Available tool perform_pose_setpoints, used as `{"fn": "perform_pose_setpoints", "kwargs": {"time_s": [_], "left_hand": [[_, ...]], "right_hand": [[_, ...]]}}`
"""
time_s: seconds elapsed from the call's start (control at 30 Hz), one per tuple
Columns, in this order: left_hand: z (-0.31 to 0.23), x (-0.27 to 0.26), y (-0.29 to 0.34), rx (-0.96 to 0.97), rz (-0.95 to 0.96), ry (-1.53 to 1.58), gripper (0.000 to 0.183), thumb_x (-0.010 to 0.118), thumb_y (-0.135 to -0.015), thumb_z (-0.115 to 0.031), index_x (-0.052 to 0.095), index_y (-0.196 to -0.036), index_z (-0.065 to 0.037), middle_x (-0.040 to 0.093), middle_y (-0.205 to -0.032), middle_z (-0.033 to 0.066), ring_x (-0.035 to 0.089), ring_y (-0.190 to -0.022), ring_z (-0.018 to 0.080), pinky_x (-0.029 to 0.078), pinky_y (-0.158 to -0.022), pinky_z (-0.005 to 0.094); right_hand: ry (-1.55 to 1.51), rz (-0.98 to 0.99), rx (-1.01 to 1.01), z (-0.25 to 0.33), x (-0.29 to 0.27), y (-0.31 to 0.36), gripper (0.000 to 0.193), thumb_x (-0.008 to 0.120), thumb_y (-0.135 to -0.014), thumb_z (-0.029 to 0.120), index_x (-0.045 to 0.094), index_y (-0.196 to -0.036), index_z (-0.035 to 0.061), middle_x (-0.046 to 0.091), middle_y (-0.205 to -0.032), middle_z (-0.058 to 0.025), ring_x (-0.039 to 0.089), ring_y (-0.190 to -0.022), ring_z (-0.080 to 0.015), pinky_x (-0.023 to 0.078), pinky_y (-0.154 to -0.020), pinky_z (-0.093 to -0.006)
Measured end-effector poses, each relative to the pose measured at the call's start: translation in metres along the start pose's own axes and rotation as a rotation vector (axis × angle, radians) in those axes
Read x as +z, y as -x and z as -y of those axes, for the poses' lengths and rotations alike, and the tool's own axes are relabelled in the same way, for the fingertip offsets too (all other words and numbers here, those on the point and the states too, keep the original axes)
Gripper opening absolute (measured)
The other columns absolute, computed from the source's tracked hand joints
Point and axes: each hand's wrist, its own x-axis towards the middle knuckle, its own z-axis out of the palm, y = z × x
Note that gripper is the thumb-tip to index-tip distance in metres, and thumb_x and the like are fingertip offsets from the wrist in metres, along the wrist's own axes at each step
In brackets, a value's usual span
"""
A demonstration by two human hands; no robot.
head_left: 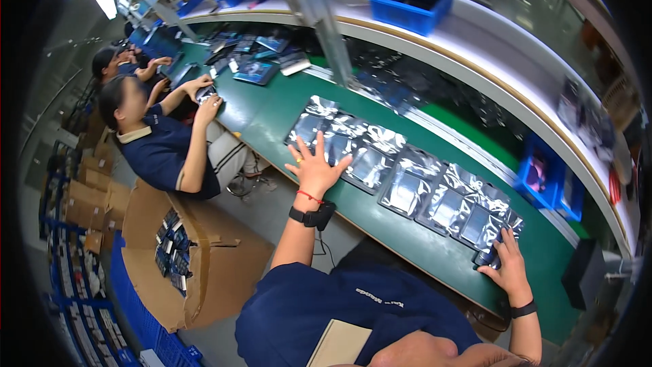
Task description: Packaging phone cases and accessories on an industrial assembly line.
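Observation:
A row of glossy dark plastic pouches, each around a flat rectangular item, runs across the green table (421, 251). My left hand (318, 168) is spread over the left part of the row, its fingers on or just above the pouches beside a middle pouch (371, 163). At the right end, my right hand (506, 268) lies against the last pouch (483, 224), thumb apart from the stretched fingers. Another pouch (409, 183) sits between my hands. Neither hand grips anything that I can see. What the pouches contain is blurred by glare.
At the left a co-worker (170, 139) handles a small item. A cardboard box (224, 278) with packages stands on the floor. A blue bin (411, 1) is on the shelf (489, 47) beyond the table; more blue bins (541, 173) and a black box (584, 273) stand right.

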Motion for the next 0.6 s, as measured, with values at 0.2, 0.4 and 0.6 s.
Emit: {"fn": "perform_pose_setpoints", "kwargs": {"time_s": [0.2,0.4,0.6], "left_hand": [[0.05,-0.011,-0.057,0.014,0.174,0.013,0.099,0.054,-0.065,-0.075,0.023,-0.143,-0.022,0.007,-0.147,0.026,-0.003,-0.135,0.0467,0.005,-0.101,0.0656],[0.154,-0.025,-0.169,0.143,0.042,0.009,0.093,0.06,-0.064,-0.07,0.037,-0.137,-0.018,0.025,-0.136,0.0373,0.014,-0.131,0.051,0.016,-0.106,0.0521],[0.267,-0.047,-0.264,0.246,-0.021,0.043,0.082,0.07,-0.066,-0.052,0.045,-0.131,-0.01,0.046,-0.125,0.0268,0.038,-0.119,0.0413,0.027,-0.102,0.0456]], "right_hand": [[0.003,0.049,-0.129,0.029,0.006,-0.07,0.069,0.078,-0.053,0.047,0.06,-0.099,-0.0013,0.046,-0.125,-0.0275,0.04,-0.12,-0.046,0.039,-0.096,-0.0485],[0.033,-0.01,-0.349,0.101,0.035,-0.17,0.058,0.07,-0.065,0.051,0.058,-0.091,0.0007,0.048,-0.11,-0.0205,0.044,-0.106,-0.0408,0.042,-0.086,-0.0472],[0.003,0.138,-0.261,0.188,0.067,-0.255,0.065,0.072,-0.063,0.051,0.055,-0.103,0.0025,0.051,-0.106,-0.0213,0.046,-0.105,-0.0421,0.048,-0.07,-0.0502]]}}
